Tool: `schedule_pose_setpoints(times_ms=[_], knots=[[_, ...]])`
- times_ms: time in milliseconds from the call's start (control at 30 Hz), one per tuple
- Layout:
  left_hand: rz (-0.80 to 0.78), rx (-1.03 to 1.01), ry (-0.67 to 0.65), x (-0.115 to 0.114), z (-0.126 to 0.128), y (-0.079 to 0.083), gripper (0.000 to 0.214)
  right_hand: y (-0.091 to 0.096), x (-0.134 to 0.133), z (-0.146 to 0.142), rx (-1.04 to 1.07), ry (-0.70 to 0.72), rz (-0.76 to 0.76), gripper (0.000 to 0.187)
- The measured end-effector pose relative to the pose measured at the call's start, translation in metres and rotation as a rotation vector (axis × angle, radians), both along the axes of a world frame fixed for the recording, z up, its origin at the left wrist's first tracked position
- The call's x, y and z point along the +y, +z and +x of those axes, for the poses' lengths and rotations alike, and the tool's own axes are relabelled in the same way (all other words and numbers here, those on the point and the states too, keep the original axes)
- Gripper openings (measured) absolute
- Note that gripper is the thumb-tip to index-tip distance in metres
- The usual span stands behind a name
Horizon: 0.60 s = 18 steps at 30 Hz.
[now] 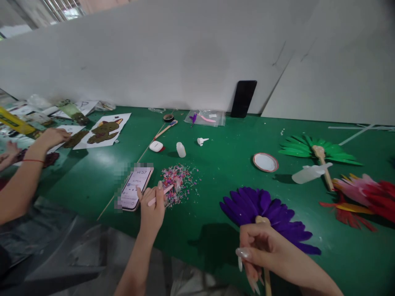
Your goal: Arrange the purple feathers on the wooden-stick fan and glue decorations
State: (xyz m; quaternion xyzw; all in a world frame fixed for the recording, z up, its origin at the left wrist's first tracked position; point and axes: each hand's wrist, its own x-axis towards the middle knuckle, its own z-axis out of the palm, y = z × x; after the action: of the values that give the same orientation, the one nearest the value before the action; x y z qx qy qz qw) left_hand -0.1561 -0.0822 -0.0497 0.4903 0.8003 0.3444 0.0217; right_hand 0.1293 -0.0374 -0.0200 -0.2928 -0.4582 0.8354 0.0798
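My left hand [152, 205] pinches a slim pink stick tool [160, 195], whose far end reaches into a loose pile of pink, purple and white bits [180, 179]. Its tip is hard to make out among them. My right hand [265, 250] is closed around the handle of a wooden spoon [263, 222], with purple feathers [259, 201] fanned out behind its head. Part of the handle is hidden by my fingers. A lit phone [137, 187] lies just left of my left hand.
A co-worker's arms [31, 164] are at the left, near paper pictures [103, 130]. A small white bottle [181, 150], a round lid [266, 162], a glue bottle [308, 174], a green feather fan [333, 154] and red feathers [379, 197] lie around. A black phone [243, 98] leans on the wall.
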Motion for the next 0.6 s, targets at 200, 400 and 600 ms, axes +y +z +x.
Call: schedule_pose_setpoints(times_ms=[200,400,600], knots=[[0.023,-0.043,0.051,0.002,-0.001,0.003,0.042,-0.001,-0.003,0.004,-0.005,0.005,-0.004,0.039],[-0.02,-0.082,0.102,0.006,-0.001,0.01,0.045,0.005,-0.001,0.003,0.013,0.012,0.019,0.04],[-0.018,-0.088,0.116,0.007,-0.004,0.011,0.048,0.008,0.001,0.002,0.036,0.018,0.04,0.042]])
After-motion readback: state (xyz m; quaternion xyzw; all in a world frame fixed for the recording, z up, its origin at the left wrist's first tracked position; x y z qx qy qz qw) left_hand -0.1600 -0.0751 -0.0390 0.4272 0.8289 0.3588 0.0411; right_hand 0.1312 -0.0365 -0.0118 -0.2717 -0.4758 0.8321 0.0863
